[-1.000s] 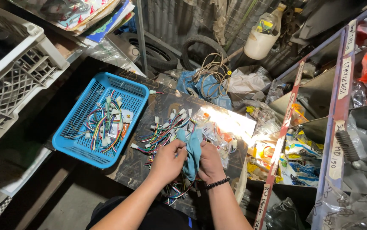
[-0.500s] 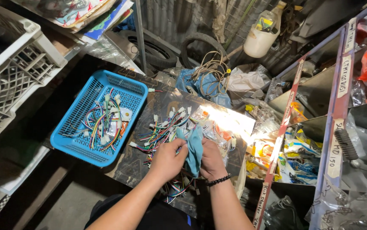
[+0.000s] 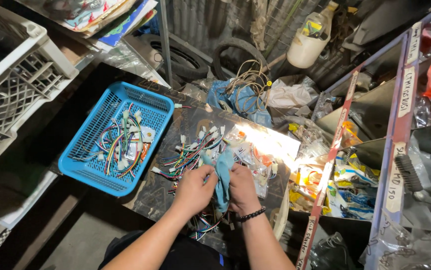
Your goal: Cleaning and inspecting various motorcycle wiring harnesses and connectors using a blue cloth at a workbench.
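My left hand (image 3: 193, 190) and my right hand (image 3: 243, 189) are closed together over a dark board (image 3: 190, 120), both gripping a light blue cloth (image 3: 223, 172) that stands up between them. Thin coloured wires (image 3: 206, 224) hang below my hands; which hand pinches them is hidden. A pile of coloured wire harnesses with white connectors (image 3: 190, 150) lies just beyond my hands. A blue plastic basket (image 3: 88, 165) to the left holds more such harnesses. A dark beaded bracelet (image 3: 251, 215) sits on my right wrist.
Clear plastic bags of small parts (image 3: 260, 150) lie brightly lit to the right. A white crate (image 3: 10, 95) stands at far left. Tyres (image 3: 235, 55), a coil of cable (image 3: 248, 80) and a white jug (image 3: 308, 45) sit behind. Metal shelving with labelled edges (image 3: 398, 145) rises at right.
My hands have stayed over the same spot, kneading the cloth; the left hand's fingers have closed further onto it. The basket and wire pile have not moved.
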